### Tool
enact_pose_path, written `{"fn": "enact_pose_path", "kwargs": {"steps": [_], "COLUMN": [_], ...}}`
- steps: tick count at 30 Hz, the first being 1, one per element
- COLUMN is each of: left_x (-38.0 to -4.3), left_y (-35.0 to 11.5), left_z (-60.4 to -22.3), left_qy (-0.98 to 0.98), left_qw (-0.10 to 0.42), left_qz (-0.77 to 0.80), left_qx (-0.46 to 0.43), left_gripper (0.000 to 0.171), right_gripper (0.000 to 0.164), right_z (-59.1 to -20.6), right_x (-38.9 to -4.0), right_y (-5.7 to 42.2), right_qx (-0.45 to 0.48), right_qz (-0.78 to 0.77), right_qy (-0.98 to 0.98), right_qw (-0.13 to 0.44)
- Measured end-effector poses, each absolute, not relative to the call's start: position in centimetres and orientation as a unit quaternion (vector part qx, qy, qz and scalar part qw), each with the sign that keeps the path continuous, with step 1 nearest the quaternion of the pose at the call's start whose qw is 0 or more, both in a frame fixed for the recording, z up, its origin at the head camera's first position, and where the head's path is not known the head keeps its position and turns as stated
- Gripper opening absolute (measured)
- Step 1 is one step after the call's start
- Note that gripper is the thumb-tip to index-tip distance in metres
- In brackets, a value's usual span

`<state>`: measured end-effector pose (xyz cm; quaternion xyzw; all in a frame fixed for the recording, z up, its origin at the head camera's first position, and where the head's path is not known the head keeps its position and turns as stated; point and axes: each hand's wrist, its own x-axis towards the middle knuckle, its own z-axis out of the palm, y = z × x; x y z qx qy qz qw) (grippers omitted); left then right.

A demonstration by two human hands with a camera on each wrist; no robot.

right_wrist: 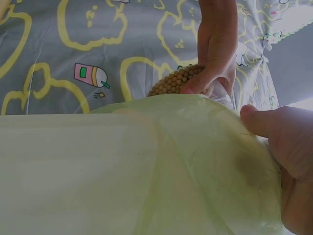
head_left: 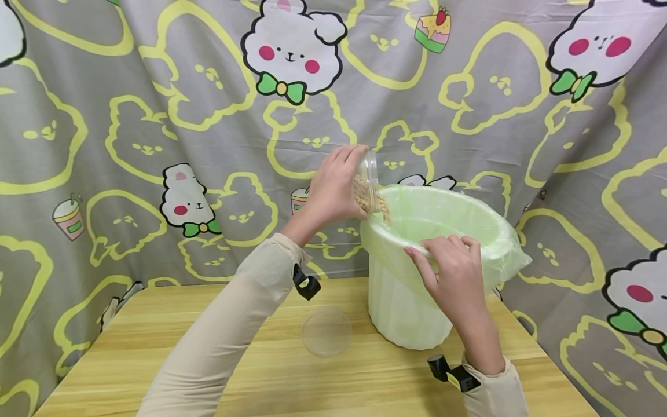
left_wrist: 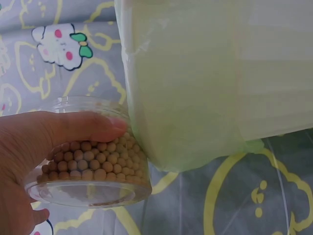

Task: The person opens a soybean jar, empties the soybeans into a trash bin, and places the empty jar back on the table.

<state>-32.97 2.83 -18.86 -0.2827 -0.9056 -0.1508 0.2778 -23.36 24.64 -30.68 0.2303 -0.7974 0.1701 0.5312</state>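
My left hand (head_left: 333, 188) grips a clear plastic jar (left_wrist: 93, 196) of small round beige beads (left_wrist: 93, 161), its thumb across the jar's side. The jar lies tipped on its side at the left rim of a white bin (head_left: 406, 313), mouth toward the inside. In the head view, beads (head_left: 383, 205) spill from the mouth over the rim. A thin pale green bag (head_left: 453, 217) lines the bin and folds over its edge. My right hand (head_left: 455, 278) holds the near rim, fingers over the edge and thumb outside. The bin leans, its rim tilted.
A clear round lid (head_left: 327, 332) lies on the wooden table (head_left: 276, 382), left of the bin. Behind the table hangs a grey curtain (head_left: 208, 150) with cartoon prints. Black wrist mounts (head_left: 306, 284) sit on both sleeves.
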Motion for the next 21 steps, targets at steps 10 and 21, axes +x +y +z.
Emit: {"fn": "enact_pose_path", "kwargs": {"steps": [10,21], "left_x": [-32.74,-32.45], "left_y": [2.94,3.14], "left_z": [-19.00,-18.72], "left_qy": [-0.909,-0.905], "left_qw": [0.268,0.281], "left_qz": [-0.169,-0.122], "left_qx": [-0.269,-0.296], "left_gripper": [0.124,0.128], "right_gripper": [0.053,0.050], "right_z": [-30.68,-30.67], "right_x": [-23.40,-23.28], "right_y": [24.66,24.62], "right_qx": [0.229,0.228], "right_qz": [0.171,0.169], "right_qy": [-0.798,-0.800], "right_qw": [0.531,0.529]}}
